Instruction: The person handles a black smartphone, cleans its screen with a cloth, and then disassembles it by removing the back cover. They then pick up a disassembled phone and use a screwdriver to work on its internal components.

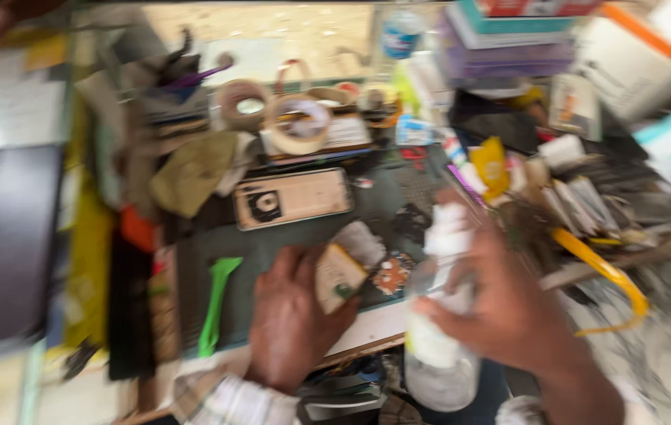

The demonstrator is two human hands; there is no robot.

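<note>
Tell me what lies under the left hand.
The left hand holds a small tan board against the dark green mat. Whatever lies beneath the palm is covered.

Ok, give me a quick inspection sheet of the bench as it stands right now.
Surface: dark green mat, mostly covered; picture is blurred.
Job's things: left hand holds a small tan block; right hand grips a clear bottle with a white top.
Clutter: tape rolls, green plastic tool, flat tan case, stacked boxes.
Fingers: both hands closed on their things.
Cables: yellow cord at right.
Surroundings: dark panel at left.
</note>
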